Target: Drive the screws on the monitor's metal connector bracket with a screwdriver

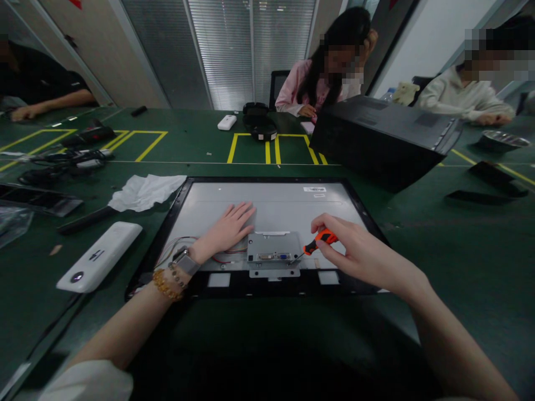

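Note:
A monitor panel (pixel 292 203) lies face down on the green table, its grey metal back up inside a black frame. A small metal board cover (pixel 273 248) with video ports sits near its front edge. My left hand (pixel 228 228) lies flat and open on the grey back, just left of that cover. My right hand (pixel 355 250) is closed on an orange-handled screwdriver (pixel 320 240), whose tip touches the right edge of the cover. Thin coloured wires (pixel 179 245) run at the panel's left side.
A white plastic piece (pixel 100 256) and a crumpled white cloth (pixel 144 190) lie to the left. A black computer case (pixel 380 139) stands behind the panel on the right. Cables and tools (pixel 71 159) sit far left. Other people sit along the far edge.

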Tool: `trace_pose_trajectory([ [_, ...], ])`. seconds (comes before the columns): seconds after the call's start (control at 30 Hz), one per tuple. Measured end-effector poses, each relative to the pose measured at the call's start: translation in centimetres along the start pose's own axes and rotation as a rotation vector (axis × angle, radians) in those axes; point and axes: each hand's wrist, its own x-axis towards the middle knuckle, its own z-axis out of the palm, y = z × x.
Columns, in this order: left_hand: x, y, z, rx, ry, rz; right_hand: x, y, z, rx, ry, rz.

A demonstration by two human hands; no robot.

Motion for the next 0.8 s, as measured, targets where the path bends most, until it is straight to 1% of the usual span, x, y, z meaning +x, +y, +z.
trace_pose_trajectory([
  [0.17, 0.04, 0.04, -0.06, 0.012, -0.002, 0.006, 0.19, 0.03, 0.01, -0.067, -0.025, 0.049],
  [0.27, 0.06, 0.08, -0.11, 0.012, -0.005, 0.0, 0.19, 0.13, 0.08, -0.093, -0.015, 0.049],
  [0.53, 0.01, 0.02, -0.03, 0.013, -0.006, 0.006, -0.18, -0.02, -0.07, -0.008, -0.045, 0.038],
  [0.67, 0.04, 0.0, 0.0, 0.013, -0.017, 0.001, -0.2, -0.1, -0.2, 0.003, -0.048, 0.017],
  [0.8, 0.04, 0.01, 0.0, 0.01, -0.017, 0.002, -0.21, 0.0, -0.26, 0.009, -0.054, -0.041],
])
